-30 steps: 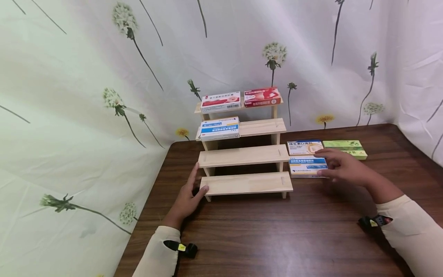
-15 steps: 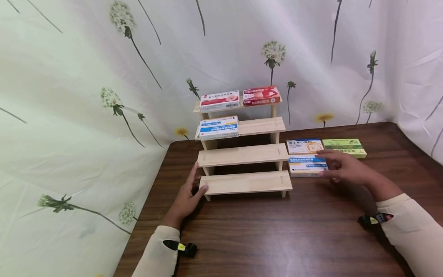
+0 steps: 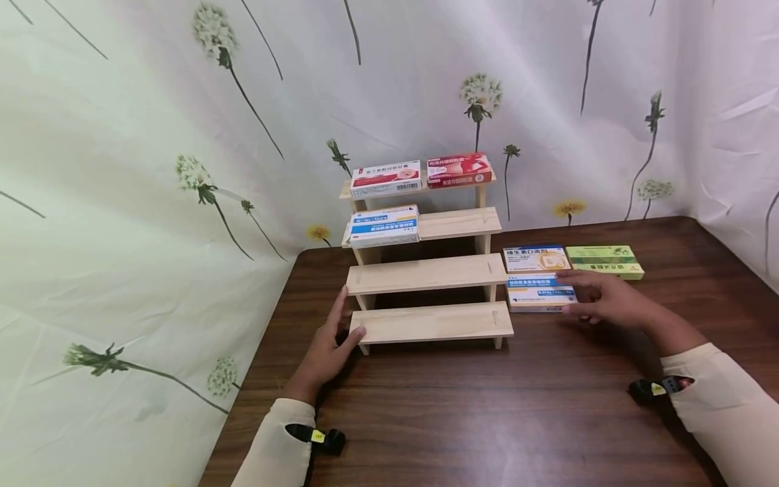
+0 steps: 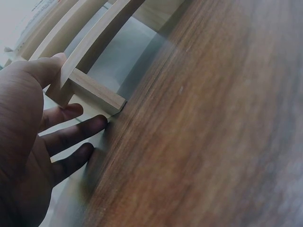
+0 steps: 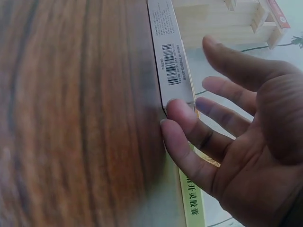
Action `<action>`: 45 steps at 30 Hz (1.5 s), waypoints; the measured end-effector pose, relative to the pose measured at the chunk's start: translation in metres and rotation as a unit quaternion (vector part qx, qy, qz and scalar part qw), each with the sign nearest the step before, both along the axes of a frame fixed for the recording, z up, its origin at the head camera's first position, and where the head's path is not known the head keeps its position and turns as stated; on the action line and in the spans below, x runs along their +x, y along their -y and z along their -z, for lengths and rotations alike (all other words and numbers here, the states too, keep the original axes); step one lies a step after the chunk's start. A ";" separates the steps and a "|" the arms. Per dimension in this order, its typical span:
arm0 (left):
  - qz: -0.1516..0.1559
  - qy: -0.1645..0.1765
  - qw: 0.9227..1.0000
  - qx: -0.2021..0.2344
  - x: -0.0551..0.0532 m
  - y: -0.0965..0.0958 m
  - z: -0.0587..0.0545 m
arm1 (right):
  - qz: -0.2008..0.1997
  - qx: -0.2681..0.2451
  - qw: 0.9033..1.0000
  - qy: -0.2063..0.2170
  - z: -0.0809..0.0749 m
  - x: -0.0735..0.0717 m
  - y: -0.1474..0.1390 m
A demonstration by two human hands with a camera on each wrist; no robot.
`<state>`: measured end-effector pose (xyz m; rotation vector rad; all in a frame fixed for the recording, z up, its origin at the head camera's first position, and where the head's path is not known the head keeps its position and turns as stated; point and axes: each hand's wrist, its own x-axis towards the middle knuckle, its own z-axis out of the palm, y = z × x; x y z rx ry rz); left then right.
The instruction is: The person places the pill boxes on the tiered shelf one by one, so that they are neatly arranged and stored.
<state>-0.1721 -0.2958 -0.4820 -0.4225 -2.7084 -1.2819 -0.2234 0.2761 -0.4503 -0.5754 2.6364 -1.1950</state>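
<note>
Almost nothing moved: right hand [image 3: 617, 301], fingers apart, is at blue-white box [image 3: 535, 293]; better pinch its edges evenly, while left hand [image 3: 324, 353], spread, steadies wooden rack [image 3: 426, 272].

Rack [image 3: 429, 272] on table [image 3: 462, 412]; three boxes [image 3: 385, 225] on upper two tiers, three cartons [image 3: 534, 293] at right.

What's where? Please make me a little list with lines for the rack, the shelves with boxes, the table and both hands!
Rack: wooden rack, four steps
Top shelf: white-and-red box, red box
Second shelf from top: blue-and-white box, left end
Table: another blue-and-white box in front of a vitamin D box; green box to their right
Left hand: touches the rack's left end
Right hand: at the front table box's right end; touching is hard to tell
</note>
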 end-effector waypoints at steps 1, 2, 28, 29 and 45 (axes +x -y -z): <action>0.000 0.000 1.000 0.001 0.000 0.000 0.000 | -0.002 0.000 1.000 -0.001 0.001 0.000 -0.001; 0.001 0.001 1.000 0.002 0.000 0.000 0.000 | -0.004 0.001 1.000 -0.003 0.001 0.000 -0.001; 0.008 -0.004 1.000 0.004 -0.001 0.000 -0.001 | 0.039 0.042 0.998 0.026 0.004 -0.004 -0.004; 0.009 -0.004 1.000 0.006 -0.001 0.000 -0.001 | 0.039 0.042 0.998 0.026 0.004 -0.004 -0.003; 0.006 -0.001 1.000 -0.001 -0.001 -0.002 -0.002 | 0.038 0.043 0.998 0.028 0.002 -0.003 -0.004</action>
